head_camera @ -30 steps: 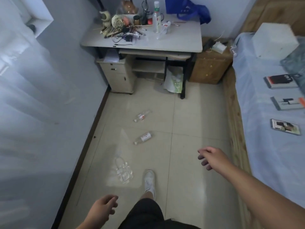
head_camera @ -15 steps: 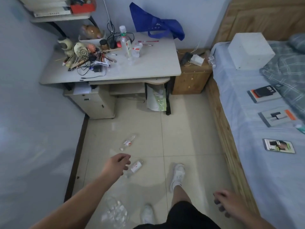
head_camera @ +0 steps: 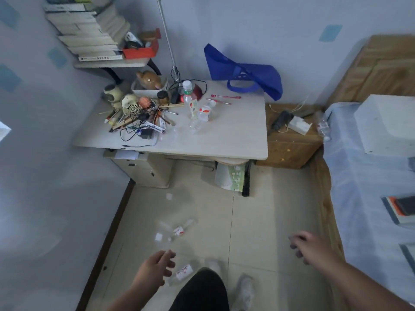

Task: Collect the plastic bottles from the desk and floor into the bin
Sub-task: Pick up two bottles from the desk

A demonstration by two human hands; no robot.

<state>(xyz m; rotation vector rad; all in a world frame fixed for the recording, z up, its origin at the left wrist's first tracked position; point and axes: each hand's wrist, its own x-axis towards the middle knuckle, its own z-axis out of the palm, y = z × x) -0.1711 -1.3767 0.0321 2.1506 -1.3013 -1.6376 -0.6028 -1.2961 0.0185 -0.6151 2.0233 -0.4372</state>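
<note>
Two clear plastic bottles with red-and-white labels lie on the tiled floor: the near floor bottle (head_camera: 183, 273) by my knee and the far floor bottle (head_camera: 179, 230) further ahead. My left hand (head_camera: 155, 270) hovers just left of the near one with fingers apart, holding nothing. My right hand (head_camera: 312, 246) hangs empty over the floor near the bed, fingers loosely curled. On the white desk (head_camera: 224, 140) an upright bottle (head_camera: 189, 98) stands, and two bottles lie beside it (head_camera: 202, 116). A bin with a pale bag (head_camera: 230, 179) sits under the desk.
Cables, tools and small gadgets (head_camera: 137, 117) clutter the desk's left half. A blue bag (head_camera: 244, 72) leans on the wall. A wooden nightstand (head_camera: 289, 142) stands right of the desk, with another bottle (head_camera: 323, 129) at the bed's (head_camera: 368, 198) edge. My legs and shoes (head_camera: 244, 290) are below.
I have stepped closer to the desk. My left hand stays beside the near floor bottle, without gripping it. My right hand rose and swung forward on the right.
</note>
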